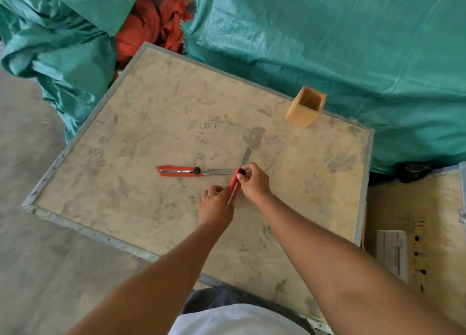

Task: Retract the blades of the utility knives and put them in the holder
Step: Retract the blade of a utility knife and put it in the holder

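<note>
Head view shows a dusty plywood crate top [176, 113] among green tarpaulins [327, 44]. Both hands hold one red utility knife [233, 189], blade out: left hand [215, 206] closed on its handle, right hand [253, 182] pinching the black slider. A second knife [181, 171] lies beside; the wooden holder [305, 107] stands farther back.

Looks like a storage or workshop space: a scuffed plywood crate top with riveted metal edging [83, 230] serves as counter, crinkled green woven tarpaulins [327, 44] cover goods, bare grey concrete floor [30, 259] alongside.
</note>
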The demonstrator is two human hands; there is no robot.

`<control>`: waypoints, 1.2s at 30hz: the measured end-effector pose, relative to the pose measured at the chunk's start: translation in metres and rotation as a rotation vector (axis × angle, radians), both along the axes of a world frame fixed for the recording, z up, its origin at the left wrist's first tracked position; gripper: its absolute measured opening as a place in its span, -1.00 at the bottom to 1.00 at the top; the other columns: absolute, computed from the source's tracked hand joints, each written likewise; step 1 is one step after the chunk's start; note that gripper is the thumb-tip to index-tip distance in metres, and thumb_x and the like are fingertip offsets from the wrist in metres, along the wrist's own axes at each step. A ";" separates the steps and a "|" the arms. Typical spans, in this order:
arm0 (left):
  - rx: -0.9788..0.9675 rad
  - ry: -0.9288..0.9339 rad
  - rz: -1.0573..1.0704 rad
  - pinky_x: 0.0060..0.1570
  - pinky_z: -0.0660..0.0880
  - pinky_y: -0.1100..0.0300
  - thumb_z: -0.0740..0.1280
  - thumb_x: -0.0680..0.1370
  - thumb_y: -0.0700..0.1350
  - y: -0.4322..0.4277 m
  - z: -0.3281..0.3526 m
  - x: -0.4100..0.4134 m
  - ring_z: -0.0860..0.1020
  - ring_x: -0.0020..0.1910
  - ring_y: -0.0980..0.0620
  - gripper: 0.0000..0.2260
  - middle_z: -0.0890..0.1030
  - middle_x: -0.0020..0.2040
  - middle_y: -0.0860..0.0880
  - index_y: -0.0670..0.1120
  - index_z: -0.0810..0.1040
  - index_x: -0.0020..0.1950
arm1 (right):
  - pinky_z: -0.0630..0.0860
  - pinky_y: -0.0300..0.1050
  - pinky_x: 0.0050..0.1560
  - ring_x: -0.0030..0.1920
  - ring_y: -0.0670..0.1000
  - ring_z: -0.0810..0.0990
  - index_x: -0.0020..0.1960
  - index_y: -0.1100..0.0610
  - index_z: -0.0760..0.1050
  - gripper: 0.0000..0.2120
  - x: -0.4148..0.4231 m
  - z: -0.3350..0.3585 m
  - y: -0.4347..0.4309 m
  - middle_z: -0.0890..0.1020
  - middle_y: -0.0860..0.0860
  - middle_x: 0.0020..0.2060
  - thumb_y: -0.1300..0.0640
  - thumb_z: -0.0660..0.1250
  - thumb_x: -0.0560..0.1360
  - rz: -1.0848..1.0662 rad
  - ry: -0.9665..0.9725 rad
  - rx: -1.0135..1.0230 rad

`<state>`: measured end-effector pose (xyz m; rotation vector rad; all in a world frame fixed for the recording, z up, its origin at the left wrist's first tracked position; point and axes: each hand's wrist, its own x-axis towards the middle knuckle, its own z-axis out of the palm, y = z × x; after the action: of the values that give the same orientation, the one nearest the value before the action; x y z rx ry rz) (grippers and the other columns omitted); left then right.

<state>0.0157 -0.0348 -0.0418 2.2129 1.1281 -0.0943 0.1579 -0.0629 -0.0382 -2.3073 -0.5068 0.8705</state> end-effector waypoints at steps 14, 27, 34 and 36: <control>-0.554 -0.356 -0.101 0.03 0.60 0.17 0.51 0.42 -0.27 0.039 0.085 -0.022 0.61 -0.10 0.04 -0.38 0.66 0.11 0.07 0.08 0.44 0.42 | 0.73 0.03 -0.21 -0.19 0.01 0.75 0.10 0.11 0.66 -0.84 0.008 0.092 -0.027 0.70 0.12 -0.03 0.14 0.46 0.53 -0.143 0.180 0.383; -0.596 -0.482 -0.141 -0.07 0.50 0.48 0.52 0.39 -0.35 0.061 0.141 -0.036 0.64 -0.23 0.19 -0.51 0.70 -0.26 0.07 0.00 0.61 0.25 | 0.54 -0.33 -0.02 -0.06 -0.15 0.63 0.07 0.11 0.74 -0.82 -0.018 0.140 -0.045 0.65 -0.15 -0.05 0.18 0.53 0.47 0.142 0.008 0.405; -0.637 -0.532 -0.167 -0.09 0.56 0.39 0.51 0.39 -0.39 0.069 0.151 -0.038 0.67 -0.20 0.11 -0.50 0.75 -0.18 0.06 0.01 0.59 0.24 | 0.40 -0.40 0.00 0.13 -0.16 0.53 0.08 -0.01 0.74 -0.80 -0.030 0.155 -0.050 0.52 -0.06 0.20 0.09 0.55 0.45 0.203 0.010 0.325; -0.650 -0.543 -0.164 -0.06 0.59 0.31 0.51 0.39 -0.39 0.070 0.152 -0.039 0.67 -0.21 0.08 -0.50 0.75 -0.17 0.02 0.00 0.60 0.25 | 0.43 -0.45 -0.10 0.01 -0.16 0.51 0.16 -0.07 0.70 -0.73 -0.031 0.159 -0.050 0.51 -0.06 0.19 0.09 0.54 0.47 0.236 0.000 0.340</control>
<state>-0.0234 0.0352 0.1101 1.5966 0.5130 0.0636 0.1266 -0.1125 0.1208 -1.9636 -0.8698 0.8202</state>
